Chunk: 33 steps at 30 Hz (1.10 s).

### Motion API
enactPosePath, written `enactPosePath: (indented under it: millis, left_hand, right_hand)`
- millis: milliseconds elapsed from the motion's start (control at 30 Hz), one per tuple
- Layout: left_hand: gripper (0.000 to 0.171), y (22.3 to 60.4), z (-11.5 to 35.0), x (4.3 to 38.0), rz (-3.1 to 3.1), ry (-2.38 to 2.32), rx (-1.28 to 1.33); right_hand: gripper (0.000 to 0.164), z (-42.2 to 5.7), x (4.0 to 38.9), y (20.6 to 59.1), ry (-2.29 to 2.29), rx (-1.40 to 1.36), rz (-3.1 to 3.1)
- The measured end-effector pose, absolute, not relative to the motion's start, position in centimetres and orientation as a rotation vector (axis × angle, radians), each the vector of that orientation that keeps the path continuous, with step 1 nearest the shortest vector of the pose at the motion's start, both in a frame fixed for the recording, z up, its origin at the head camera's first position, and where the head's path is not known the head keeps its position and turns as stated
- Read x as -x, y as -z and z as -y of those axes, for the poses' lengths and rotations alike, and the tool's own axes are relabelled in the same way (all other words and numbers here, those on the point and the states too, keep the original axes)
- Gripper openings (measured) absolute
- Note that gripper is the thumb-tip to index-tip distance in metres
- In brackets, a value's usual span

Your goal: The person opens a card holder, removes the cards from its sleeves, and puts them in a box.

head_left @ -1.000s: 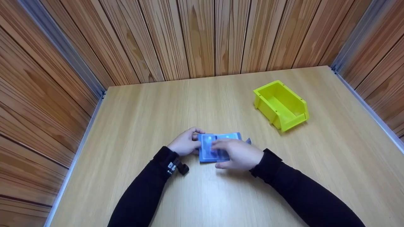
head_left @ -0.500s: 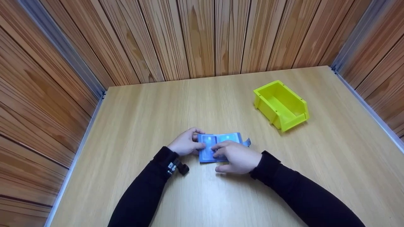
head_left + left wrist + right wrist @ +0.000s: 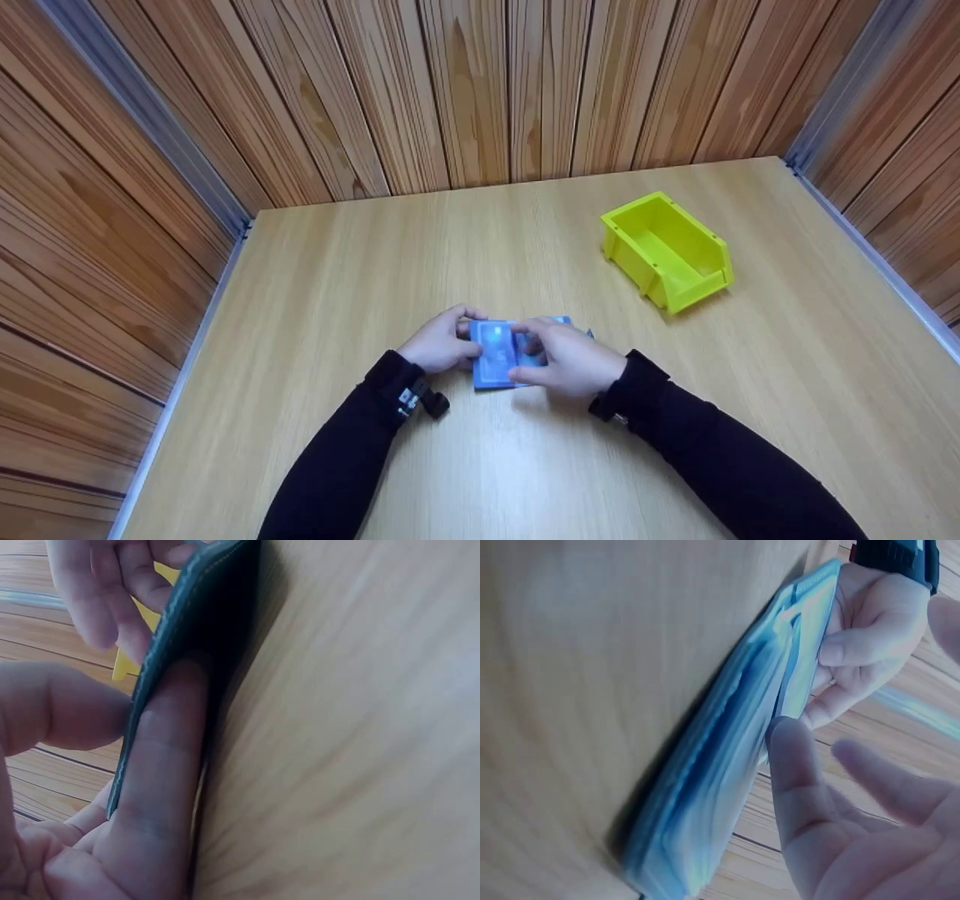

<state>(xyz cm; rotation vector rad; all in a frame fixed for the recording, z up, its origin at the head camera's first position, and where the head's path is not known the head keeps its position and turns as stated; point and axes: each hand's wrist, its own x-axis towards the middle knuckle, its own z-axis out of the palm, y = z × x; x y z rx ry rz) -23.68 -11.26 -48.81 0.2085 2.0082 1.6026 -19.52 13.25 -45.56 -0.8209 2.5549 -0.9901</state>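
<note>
A blue card holder [image 3: 493, 373] with clear plastic sleeves lies spread flat on the table. My left hand [image 3: 437, 343] pinches its left edge. The left wrist view shows the thumb on top of the stitched cover [image 3: 160, 641] and a finger slipped beneath it. Over the right half is my right hand [image 3: 576, 363], covering most of that side. In the right wrist view a fingertip [image 3: 784, 731] touches the sleeves near the fold, and the other fingers stand apart from it. A stack of sleeves [image 3: 724, 772] shows there at the side. The closing strap is mostly hidden.
A yellow plastic bin [image 3: 667, 251] stands farther back on the right, its low front facing the near right. Wood-plank walls [image 3: 480, 90] enclose the table [image 3: 375, 262] at the back and both sides.
My right hand has shifted slightly up over the card holder, its thumb moving from the table in front onto the holder's near edge. The left hand keeps its hold.
</note>
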Motion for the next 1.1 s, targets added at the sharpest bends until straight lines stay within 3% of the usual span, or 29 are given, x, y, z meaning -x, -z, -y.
enactPosePath:
  millis: [433, 1100]
  left_hand:
    - [0.052, 48.9, 11.0, 23.7, -2.002, -1.588, -0.226]
    - [0.051, 49.0, 10.8, 23.7, -2.0, -1.594, -0.218]
  right_hand:
    - [0.088, -13.6, 21.1, 46.2, 1.214, 0.575, -2.392]
    - [0.064, -13.2, 21.4, 46.5, 1.336, 0.401, -2.207]
